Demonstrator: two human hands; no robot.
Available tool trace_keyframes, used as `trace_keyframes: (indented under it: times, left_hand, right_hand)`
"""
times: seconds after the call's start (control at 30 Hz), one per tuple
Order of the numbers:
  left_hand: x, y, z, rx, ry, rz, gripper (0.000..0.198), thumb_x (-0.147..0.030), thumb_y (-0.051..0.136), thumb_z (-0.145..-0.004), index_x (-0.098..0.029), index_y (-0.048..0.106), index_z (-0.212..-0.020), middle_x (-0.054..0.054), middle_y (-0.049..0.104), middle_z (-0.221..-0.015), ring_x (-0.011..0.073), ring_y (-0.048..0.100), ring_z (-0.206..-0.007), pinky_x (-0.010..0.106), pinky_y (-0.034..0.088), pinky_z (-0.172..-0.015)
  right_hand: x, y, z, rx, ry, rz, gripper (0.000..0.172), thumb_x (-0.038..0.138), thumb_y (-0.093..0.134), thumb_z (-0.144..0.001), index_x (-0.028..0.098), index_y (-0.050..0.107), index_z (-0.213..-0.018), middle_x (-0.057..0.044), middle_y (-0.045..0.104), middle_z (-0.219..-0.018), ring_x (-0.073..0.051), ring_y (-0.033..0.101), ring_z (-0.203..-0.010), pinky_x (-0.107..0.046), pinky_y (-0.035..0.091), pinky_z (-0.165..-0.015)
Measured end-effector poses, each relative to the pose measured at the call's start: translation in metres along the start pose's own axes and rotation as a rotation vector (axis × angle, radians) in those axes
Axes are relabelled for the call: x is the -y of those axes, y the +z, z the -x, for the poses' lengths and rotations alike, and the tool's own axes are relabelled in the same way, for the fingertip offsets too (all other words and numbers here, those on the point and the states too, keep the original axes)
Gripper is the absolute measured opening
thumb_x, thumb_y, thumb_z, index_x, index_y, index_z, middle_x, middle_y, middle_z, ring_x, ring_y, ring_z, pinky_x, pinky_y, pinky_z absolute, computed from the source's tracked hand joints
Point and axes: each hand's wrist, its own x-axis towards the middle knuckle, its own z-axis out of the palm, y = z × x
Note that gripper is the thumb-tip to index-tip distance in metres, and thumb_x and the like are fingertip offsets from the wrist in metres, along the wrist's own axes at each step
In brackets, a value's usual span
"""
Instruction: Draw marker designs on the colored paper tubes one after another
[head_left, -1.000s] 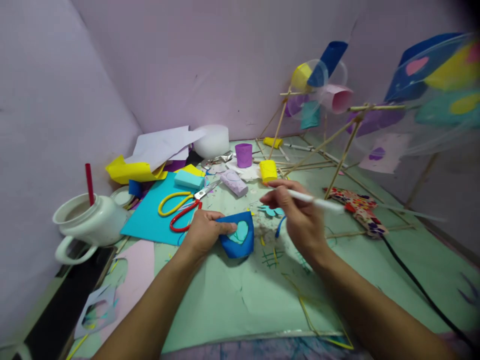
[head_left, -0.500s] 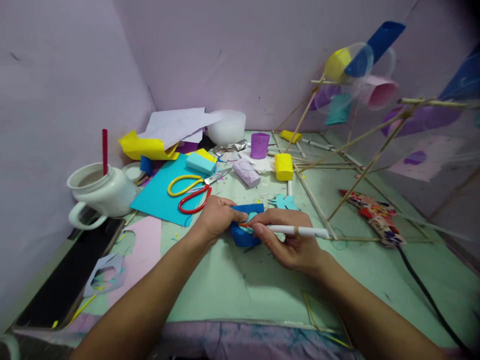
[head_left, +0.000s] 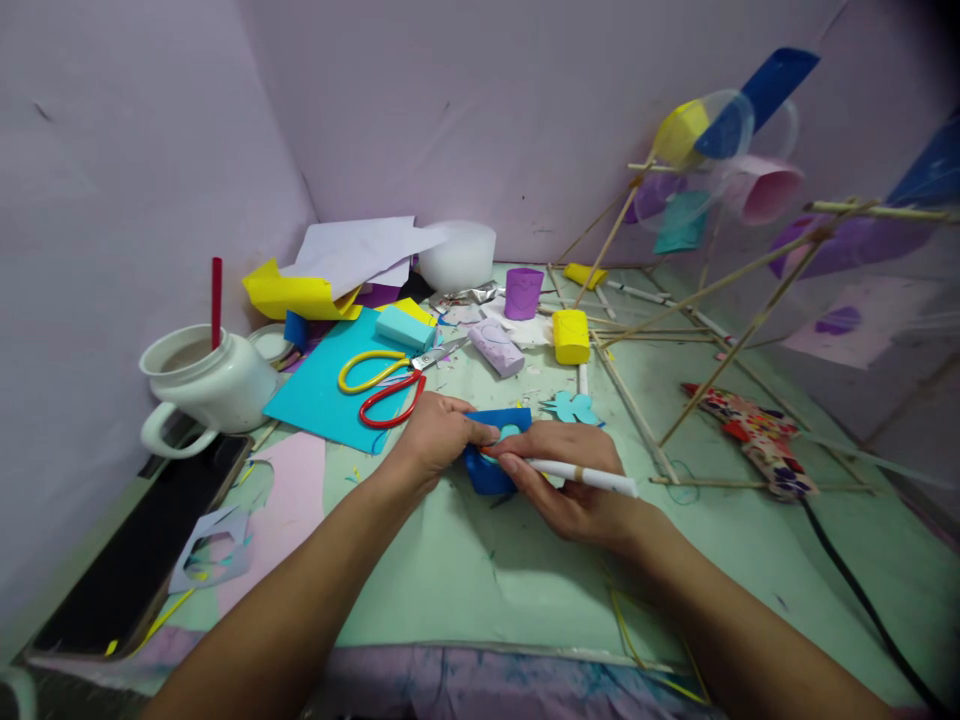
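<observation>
My left hand (head_left: 442, 437) is closed on the left edge of a blue paper piece (head_left: 489, 476), with the thumb pressing a light-blue cutout (head_left: 511, 431) against it. My right hand (head_left: 574, 478) pinches a white pen (head_left: 585, 474) with a tan band, its orange tip at the blue piece beside my left thumb. The fingers partly hide the cutout. A turquoise butterfly-shaped cutout (head_left: 571, 407) lies just beyond my right hand. Scissors (head_left: 386, 385) with one yellow and one red handle rest open beyond my left hand, partly on a turquoise sheet (head_left: 319, 395).
A white pot (head_left: 225, 385) holding a red stick stands left, beside a black phone-like slab (head_left: 135, 560). Small paper tubes, purple (head_left: 523, 293) and yellow (head_left: 571, 337), stand at the back. Right are a stick frame (head_left: 757, 325), a floral-covered tool (head_left: 757, 440) and its black cord (head_left: 855, 590).
The pen's back end has swung down and toward the left, while its tip stays at the blue piece. My left hand keeps its hold. The whole view has shifted slightly.
</observation>
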Motion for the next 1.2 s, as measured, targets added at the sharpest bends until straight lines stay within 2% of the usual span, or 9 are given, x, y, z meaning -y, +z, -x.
trace_keyframes:
  times: [0.43,0.6,0.97,1.07,1.2]
  left_hand:
    - [-0.0015,-0.0003,-0.0012,-0.01,-0.021,-0.038,0.019,-0.011,0.066,-0.041,-0.016,0.05,-0.032,-0.007,0.042,-0.033,0.0064,0.034,-0.038,0.022,0.025,-0.04]
    - [-0.0013,-0.0011,-0.0017,-0.009,-0.044,-0.052,0.014,-0.011,0.067,-0.041,-0.015,0.055,-0.035,-0.005,0.048,-0.034,0.0065,0.037,-0.038,0.021,0.026,-0.04]
    - [-0.0034,0.0007,0.0007,-0.002,-0.019,-0.043,0.016,-0.015,0.067,-0.042,-0.015,0.052,-0.035,-0.004,0.048,-0.035,0.0076,0.039,-0.039,0.022,0.028,-0.041]
    - [-0.0018,0.0008,0.0,0.006,-0.009,-0.051,0.016,-0.015,0.065,-0.043,-0.016,0.051,-0.034,-0.005,0.046,-0.035,0.0072,0.037,-0.039,0.022,0.027,-0.04]
    - [-0.003,0.0011,0.0003,-0.006,0.005,-0.055,0.024,-0.013,0.063,-0.041,-0.018,0.042,-0.03,-0.008,0.037,-0.032,0.0057,0.03,-0.038,0.021,0.022,-0.038]
  right_hand:
    - [-0.0007,-0.0028,0.0001,0.073,0.119,-0.053,0.018,0.017,0.053,-0.084,0.017,0.065,-0.072,-0.003,0.067,-0.059,-0.011,0.057,-0.05,-0.022,0.043,-0.048]
    - [-0.0003,-0.0045,-0.002,0.069,0.123,-0.076,0.018,0.017,0.053,-0.083,0.015,0.064,-0.069,-0.002,0.063,-0.055,-0.01,0.054,-0.048,-0.021,0.042,-0.048]
    - [-0.001,-0.0072,-0.0009,0.056,0.167,-0.139,0.019,0.017,0.053,-0.084,0.013,0.065,-0.07,-0.002,0.061,-0.053,-0.009,0.052,-0.045,-0.02,0.04,-0.045]
    - [-0.0007,-0.0052,-0.0013,0.014,0.121,-0.131,0.014,0.016,0.054,-0.084,0.014,0.066,-0.076,-0.004,0.066,-0.059,-0.011,0.057,-0.049,-0.021,0.043,-0.049]
    - [-0.0014,-0.0019,-0.0015,0.015,-0.034,-0.058,0.011,0.014,0.055,-0.083,0.014,0.066,-0.079,-0.006,0.071,-0.068,-0.013,0.061,-0.057,-0.023,0.046,-0.055]
